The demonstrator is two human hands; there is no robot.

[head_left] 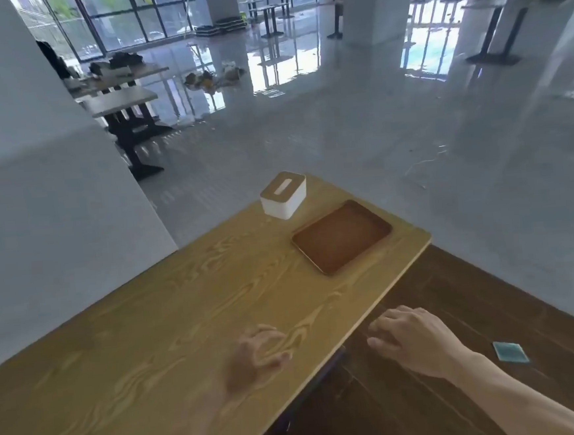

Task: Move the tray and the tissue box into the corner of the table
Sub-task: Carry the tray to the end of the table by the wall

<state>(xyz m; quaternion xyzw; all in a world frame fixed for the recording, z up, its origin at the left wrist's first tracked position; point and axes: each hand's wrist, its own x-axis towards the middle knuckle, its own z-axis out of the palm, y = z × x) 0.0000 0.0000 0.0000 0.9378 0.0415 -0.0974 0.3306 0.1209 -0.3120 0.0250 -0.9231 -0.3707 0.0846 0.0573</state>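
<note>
Nearest to me, my left hand [255, 358] hovers blurred over the wooden counter [150, 331], fingers loosely curled and gripping nothing. My right hand [408, 338] hangs just past the counter's right edge, above the dark plank floor [474, 298], fingers relaxed and holding nothing. A small teal card [511, 351] lies on that floor near my right wrist. Farther off, the brown tray [342, 237] lies flat by the counter's far right corner. Just beyond it, at the far end, stands the white tissue box [283, 195] with its wooden lid, close beside the tray but apart from it.
</note>
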